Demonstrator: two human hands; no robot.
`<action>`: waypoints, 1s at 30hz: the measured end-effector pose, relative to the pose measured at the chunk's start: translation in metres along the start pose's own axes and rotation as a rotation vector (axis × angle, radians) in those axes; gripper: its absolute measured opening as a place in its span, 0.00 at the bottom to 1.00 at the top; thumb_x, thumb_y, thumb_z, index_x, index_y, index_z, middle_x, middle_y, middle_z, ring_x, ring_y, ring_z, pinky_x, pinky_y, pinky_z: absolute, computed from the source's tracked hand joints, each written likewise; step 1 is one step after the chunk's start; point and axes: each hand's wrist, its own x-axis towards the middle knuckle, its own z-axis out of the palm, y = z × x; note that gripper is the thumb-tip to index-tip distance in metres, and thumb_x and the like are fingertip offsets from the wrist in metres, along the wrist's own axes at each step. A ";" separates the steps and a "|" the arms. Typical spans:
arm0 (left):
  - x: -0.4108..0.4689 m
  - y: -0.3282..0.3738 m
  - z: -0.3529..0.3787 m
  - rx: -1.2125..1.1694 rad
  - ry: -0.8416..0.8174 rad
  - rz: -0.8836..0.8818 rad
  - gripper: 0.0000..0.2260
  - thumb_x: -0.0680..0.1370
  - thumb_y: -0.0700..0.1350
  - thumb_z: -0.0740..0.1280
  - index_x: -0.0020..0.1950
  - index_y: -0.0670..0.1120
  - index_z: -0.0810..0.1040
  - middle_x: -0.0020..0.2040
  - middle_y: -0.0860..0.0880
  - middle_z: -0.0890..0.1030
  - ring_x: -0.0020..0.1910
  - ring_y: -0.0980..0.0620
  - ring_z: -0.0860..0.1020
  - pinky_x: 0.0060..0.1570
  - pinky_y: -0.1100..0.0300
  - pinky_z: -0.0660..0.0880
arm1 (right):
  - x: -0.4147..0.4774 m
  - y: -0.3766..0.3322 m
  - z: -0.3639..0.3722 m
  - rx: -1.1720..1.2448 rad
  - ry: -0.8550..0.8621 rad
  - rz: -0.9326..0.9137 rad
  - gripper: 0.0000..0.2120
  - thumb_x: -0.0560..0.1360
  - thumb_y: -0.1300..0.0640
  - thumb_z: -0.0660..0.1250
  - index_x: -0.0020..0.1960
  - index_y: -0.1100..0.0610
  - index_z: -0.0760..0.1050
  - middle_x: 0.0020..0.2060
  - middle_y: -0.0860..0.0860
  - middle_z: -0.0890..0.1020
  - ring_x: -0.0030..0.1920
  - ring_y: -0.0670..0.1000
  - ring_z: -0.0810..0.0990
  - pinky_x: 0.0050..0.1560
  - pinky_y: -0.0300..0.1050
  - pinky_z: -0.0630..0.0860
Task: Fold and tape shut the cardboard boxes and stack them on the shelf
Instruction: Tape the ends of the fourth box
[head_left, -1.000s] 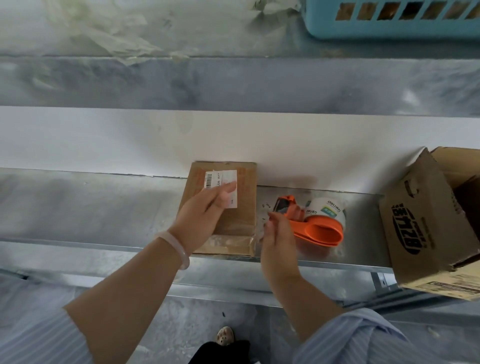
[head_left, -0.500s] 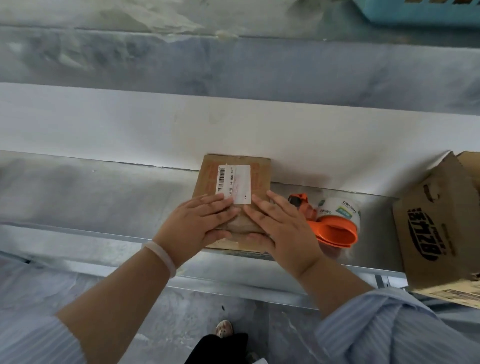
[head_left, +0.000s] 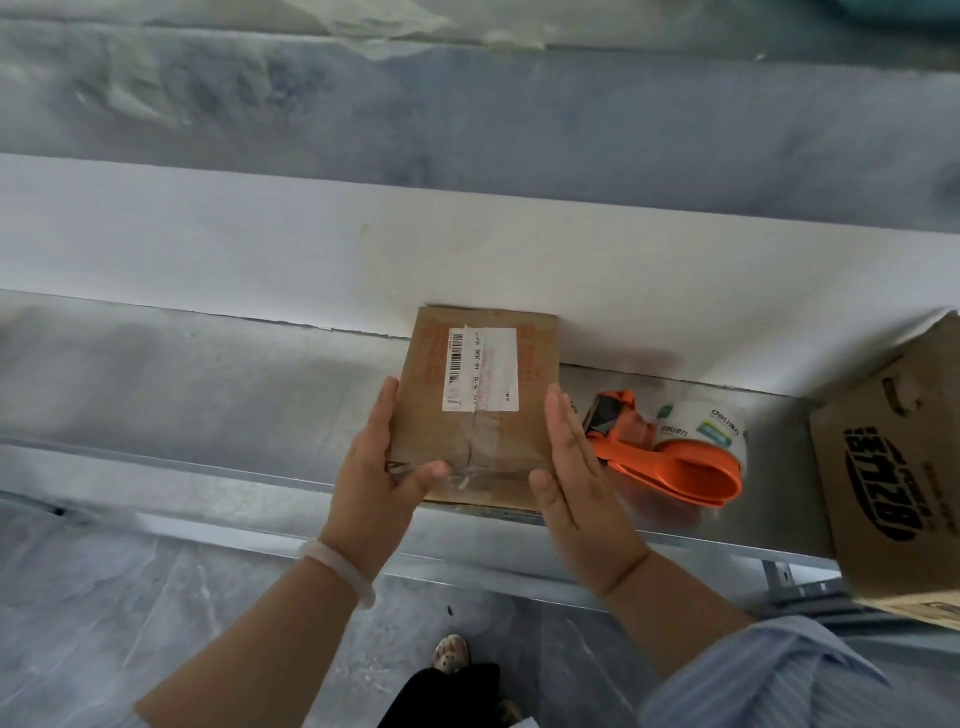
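Head view, looking down on a metal shelf (head_left: 182, 384) set against a white wall. Flat on the shelf, front edge near the lip and back edge by the wall: a small box (head_left: 480, 447), closed, with a white barcode label (head_left: 480, 370) on top and a clear tape strip (head_left: 483, 441) running from the label toward the front edge.

At the box's left side, the left hand (head_left: 376, 478): fingers straight and together, laid along the left edge, thumb stretched across onto the top near the front left corner. Not curled round anything; touching the box only. Pale bracelet (head_left: 340, 571) on that wrist.

At the box's right side, the right hand (head_left: 576, 478): palm turned inward, fingers straight and together along the right edge, thumb at the front right corner. Likewise flat, gripping nothing. Box framed between the two palms.

Just right of the right hand, on the same shelf: an orange tape gun (head_left: 675, 467) with a white roll, lying on its side, untouched. Further right, well apart from the small box: a big carton (head_left: 893, 483) with black print, tilted, partly out of frame.

Below the shelf: grey floor, a shoe (head_left: 451, 653), and a striped sleeve (head_left: 779, 675) on the right arm.
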 end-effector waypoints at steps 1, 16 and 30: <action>-0.004 0.004 0.005 -0.102 0.028 -0.037 0.43 0.71 0.64 0.69 0.78 0.55 0.50 0.69 0.59 0.67 0.65 0.61 0.73 0.59 0.62 0.76 | -0.002 -0.002 0.003 0.054 0.020 0.028 0.30 0.82 0.42 0.49 0.79 0.46 0.40 0.80 0.43 0.46 0.79 0.45 0.45 0.78 0.40 0.46; -0.007 0.003 0.032 -0.377 0.308 -0.211 0.28 0.81 0.65 0.49 0.75 0.51 0.66 0.66 0.51 0.78 0.64 0.53 0.77 0.62 0.55 0.76 | -0.008 -0.013 0.023 0.338 0.145 0.272 0.36 0.78 0.32 0.49 0.80 0.46 0.46 0.77 0.40 0.57 0.76 0.39 0.56 0.75 0.37 0.56; -0.009 -0.007 -0.016 0.380 0.120 0.255 0.27 0.80 0.65 0.53 0.75 0.52 0.67 0.75 0.47 0.67 0.73 0.54 0.66 0.67 0.55 0.66 | 0.000 -0.027 0.000 -0.150 0.144 -0.019 0.27 0.80 0.42 0.58 0.77 0.40 0.55 0.78 0.43 0.56 0.78 0.44 0.51 0.76 0.47 0.55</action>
